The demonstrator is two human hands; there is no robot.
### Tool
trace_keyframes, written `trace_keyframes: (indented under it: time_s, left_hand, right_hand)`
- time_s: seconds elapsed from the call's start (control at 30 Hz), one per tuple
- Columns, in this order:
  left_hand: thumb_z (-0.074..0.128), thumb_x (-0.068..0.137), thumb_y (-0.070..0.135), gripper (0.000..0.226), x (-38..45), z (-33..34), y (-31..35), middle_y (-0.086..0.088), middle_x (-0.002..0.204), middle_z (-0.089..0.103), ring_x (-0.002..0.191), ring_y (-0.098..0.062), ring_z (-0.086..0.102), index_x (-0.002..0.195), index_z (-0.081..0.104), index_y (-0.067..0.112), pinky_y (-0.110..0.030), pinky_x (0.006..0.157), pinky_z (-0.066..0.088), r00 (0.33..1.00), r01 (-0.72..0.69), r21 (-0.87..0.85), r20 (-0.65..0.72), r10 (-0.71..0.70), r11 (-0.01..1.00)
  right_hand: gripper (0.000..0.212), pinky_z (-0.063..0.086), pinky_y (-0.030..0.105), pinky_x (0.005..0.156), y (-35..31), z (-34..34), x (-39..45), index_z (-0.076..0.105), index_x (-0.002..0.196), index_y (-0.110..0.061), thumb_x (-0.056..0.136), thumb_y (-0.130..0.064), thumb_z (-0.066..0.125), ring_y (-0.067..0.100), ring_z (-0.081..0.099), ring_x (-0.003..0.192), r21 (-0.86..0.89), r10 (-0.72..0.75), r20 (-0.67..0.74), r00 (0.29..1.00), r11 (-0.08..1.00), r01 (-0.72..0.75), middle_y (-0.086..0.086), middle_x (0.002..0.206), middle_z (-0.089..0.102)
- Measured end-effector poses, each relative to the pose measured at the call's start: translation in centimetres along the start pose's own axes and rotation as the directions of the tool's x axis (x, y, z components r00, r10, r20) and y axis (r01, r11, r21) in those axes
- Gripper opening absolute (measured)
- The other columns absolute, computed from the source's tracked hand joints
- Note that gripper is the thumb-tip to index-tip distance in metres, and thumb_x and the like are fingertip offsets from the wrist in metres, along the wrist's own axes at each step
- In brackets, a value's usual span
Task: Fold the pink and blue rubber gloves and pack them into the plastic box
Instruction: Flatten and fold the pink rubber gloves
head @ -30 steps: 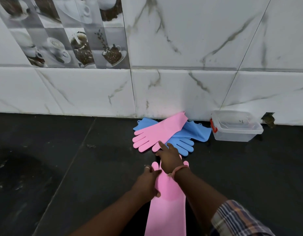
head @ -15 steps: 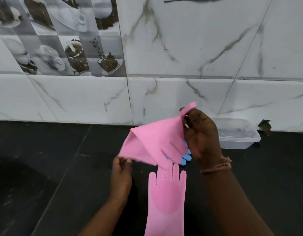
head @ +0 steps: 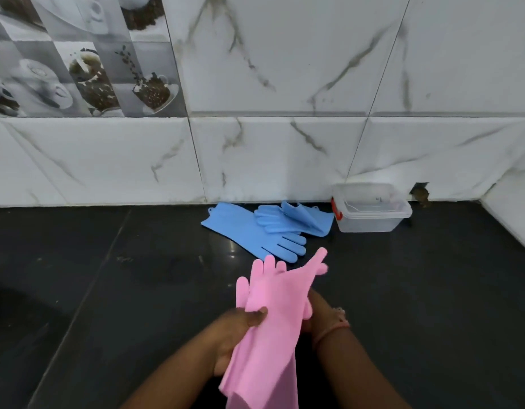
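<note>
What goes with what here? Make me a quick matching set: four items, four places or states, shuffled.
Items:
1. pink gloves
2. flat blue glove
3. folded blue glove
4. plastic box

States:
A. lid on, against the wall
B. held in both hands
C. bunched next to the box
D. stretched out on the dark counter, fingers toward the camera

Pairs: 1-B, 2-D, 3-C, 4-A

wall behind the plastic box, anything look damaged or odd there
Yes. Just right of the plastic box, at the foot of the marble-tiled wall, there is a small ragged hole with brownish debris in it, as though a tile is chipped. Nothing looks spilled.
</note>
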State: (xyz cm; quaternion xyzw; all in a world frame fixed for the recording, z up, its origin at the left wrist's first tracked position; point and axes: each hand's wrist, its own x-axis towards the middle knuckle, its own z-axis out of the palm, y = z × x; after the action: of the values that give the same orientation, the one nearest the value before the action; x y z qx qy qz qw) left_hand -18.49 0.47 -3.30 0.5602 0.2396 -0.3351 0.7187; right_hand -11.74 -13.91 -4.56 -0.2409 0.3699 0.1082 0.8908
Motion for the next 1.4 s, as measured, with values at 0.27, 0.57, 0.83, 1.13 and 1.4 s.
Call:
trace_keyframes:
  time_s: [0.27, 0.57, 0.83, 1.13, 1.4]
  left_hand:
    - [0.067, 0.098, 0.028, 0.043, -0.9, 0.1, -0.3, -0.017, 0.133, 0.071, 0.122, -0.04, 0.067, 0.139, 0.062, 0.017, -0.058, 0.107, 0.051, 0.889, -0.45, -0.166, 0.005, 0.458, 0.877]
    - [0.052, 0.102, 0.002, 0.036, 1.0, -0.6, -4.9, -0.002, 0.132, 0.066, 0.116, -0.024, 0.063, 0.125, 0.06, 0.028, -0.038, 0.087, 0.06, 0.974, -0.168, 0.004, -0.154, 0.166, 0.986]
    - [0.06, 0.091, -0.01, 0.054, 1.2, -1.1, -4.5, -0.019, 0.128, 0.071, 0.117, -0.044, 0.065, 0.136, 0.063, 0.02, -0.056, 0.087, 0.062, 0.998, -0.056, -0.355, 0.009, 0.063, 0.933]
    - [0.069, 0.086, -0.006, 0.068, 0.4, -2.3, -3.7, -0.022, 0.146, 0.059, 0.129, -0.044, 0.06, 0.147, 0.058, 0.023, -0.058, 0.119, 0.038, 0.929, -0.045, -0.484, 0.301, 0.214, 0.874]
    - [0.059, 0.072, -0.003, 0.066, 0.5, -1.3, -3.3, -0.019, 0.134, 0.069, 0.12, -0.043, 0.067, 0.135, 0.066, 0.018, -0.056, 0.099, 0.057, 0.913, -0.352, -0.306, 0.094, 0.396, 0.884]
  right_hand:
    - [0.061, 0.025, 0.035, 0.117, -4.4, -1.1, -1.9, 0.047, 0.143, -0.016, 0.093, -0.049, 0.057, 0.024, 0.052, 0.118, -0.128, -0.006, 0.411, 0.912, 0.99, 0.064, 0.007, 0.131, 0.056]
    - [0.042, 0.053, 0.047, 0.096, 0.6, -4.3, -1.4, 0.062, 0.113, -0.019, 0.092, -0.056, 0.058, 0.028, 0.064, 0.107, -0.739, -0.292, 0.026, 0.956, 0.638, 0.214, 0.016, 0.122, 0.063]
    - [0.051, 0.055, 0.036, 0.082, 2.9, -5.3, -2.3, 0.047, 0.125, -0.025, 0.087, -0.051, 0.067, 0.018, 0.061, 0.1, -0.905, -0.311, 0.075, 0.948, 0.378, 0.195, 0.0, 0.121, 0.06]
    - [0.038, 0.061, 0.044, 0.074, 0.4, -6.3, -2.1, 0.056, 0.13, -0.024, 0.094, -0.016, 0.064, 0.032, 0.069, 0.102, -0.654, -0.063, 0.197, 0.978, 0.735, 0.18, 0.009, 0.122, 0.068]
    - [0.055, 0.055, 0.05, 0.093, -0.7, -4.3, -1.0, 0.053, 0.138, -0.032, 0.089, -0.012, 0.068, 0.026, 0.064, 0.119, -0.489, -0.151, 0.534, 0.832, 0.748, 0.45, 0.0, 0.137, 0.061]
